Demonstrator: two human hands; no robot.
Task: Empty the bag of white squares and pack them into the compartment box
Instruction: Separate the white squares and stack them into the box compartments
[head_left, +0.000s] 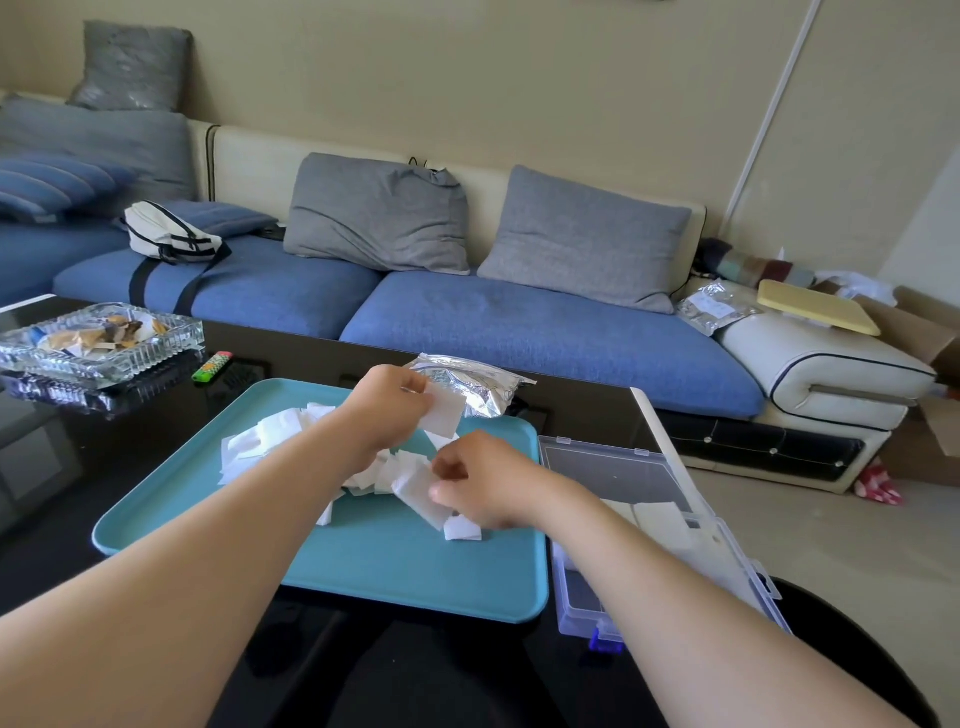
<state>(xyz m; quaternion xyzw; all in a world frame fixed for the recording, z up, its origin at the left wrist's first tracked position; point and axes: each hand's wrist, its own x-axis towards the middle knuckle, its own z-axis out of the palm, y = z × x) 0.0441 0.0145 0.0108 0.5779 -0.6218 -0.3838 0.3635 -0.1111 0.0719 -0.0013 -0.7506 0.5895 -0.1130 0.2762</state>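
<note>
A blue sofa (519, 322) runs behind a black glass coffee table (62, 467). On the table, a teal tray (395, 561) lies just left of the clear compartment box (582, 597), which has its lid open. A glass ashtray (98, 338) sits at the table's far left. The white squares (260, 441) lie heaped on the tray, and the silver foil bag (467, 379) rests at the tray's far edge. The left hand (387, 402) pinches a few squares above the heap, while the right hand (478, 478) curls round others at the heap's near side. A green lighter (210, 366) lies beside the ashtray.
</note>
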